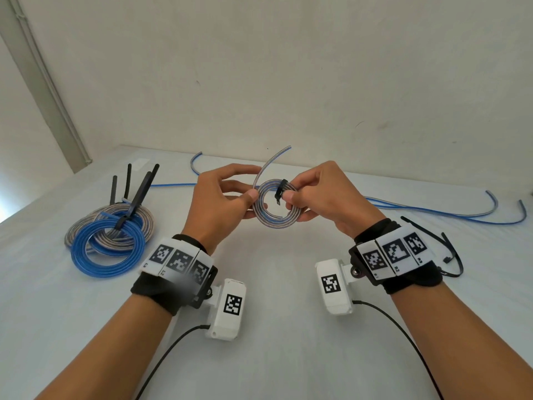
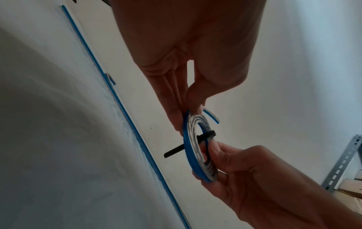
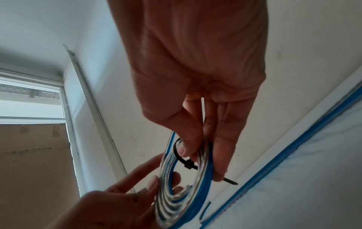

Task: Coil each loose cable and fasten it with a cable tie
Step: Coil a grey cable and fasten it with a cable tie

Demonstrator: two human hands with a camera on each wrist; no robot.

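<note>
I hold a small coil of flat blue-and-silver cable (image 1: 274, 217) above the white table, with its free end (image 1: 274, 160) curling up. My left hand (image 1: 255, 197) pinches the coil's left side between thumb and fingers. A black cable tie (image 1: 281, 188) is looped around the coil's upper right. My right hand (image 1: 288, 197) pinches the tie against the coil there. In the left wrist view the tie's tail (image 2: 174, 152) sticks out through the coil (image 2: 187, 148). In the right wrist view my thumb presses beside the tie's head (image 3: 189, 165) on the coil (image 3: 172, 196).
Several tied coils (image 1: 109, 238) lie stacked at the left, their tie tails pointing up. A long loose blue cable (image 1: 432, 210) runs along the back of the table (image 1: 274, 284). Spare black ties (image 1: 451, 255) lie beside my right wrist. The wall stands close behind.
</note>
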